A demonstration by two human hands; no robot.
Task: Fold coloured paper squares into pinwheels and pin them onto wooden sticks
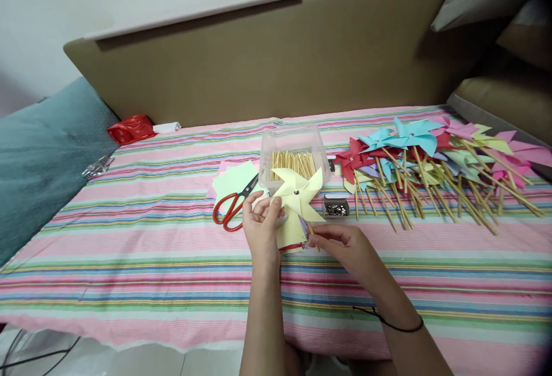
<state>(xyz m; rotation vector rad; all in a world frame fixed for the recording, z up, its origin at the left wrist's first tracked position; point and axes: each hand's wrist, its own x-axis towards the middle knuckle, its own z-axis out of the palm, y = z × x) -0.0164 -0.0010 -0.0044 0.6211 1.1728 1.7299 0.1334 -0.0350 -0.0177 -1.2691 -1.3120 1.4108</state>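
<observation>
Holding the thin stick (311, 229) of a pale yellow pinwheel (304, 199) with the right fingers (331, 230), pinched close together. Holding the left fingers (254, 200) half open and softly bent, with the thumb right by the pinwheel's left side; cannot tell if touching it. Between both sets of fingers and a little past them, the pinwheel, with a shiny round dot in the middle. Under it, also between the fingers, a yellow paper (290, 234), with some red at the near edge.

Just left of the left fingers, scissors (232, 213) with red handles, partly on top of light green paper (235, 177) and pink paper (212, 191). Just past the fingers, behind the pinwheel, a clear box (293, 134) with lots of short sticks (293, 162) inside. Near the right fingers, a bit past them, a small box (337, 207) full of shiny little bits.

Farther to the right of the right fingers, a big pile of pinwheels (414, 134), blue, red, pink, green and yellow. Well away to the left of the left fingers, a red bag (131, 129) and something silver and crinkly (98, 167). Under it all, a stripy cloth (172, 203).
</observation>
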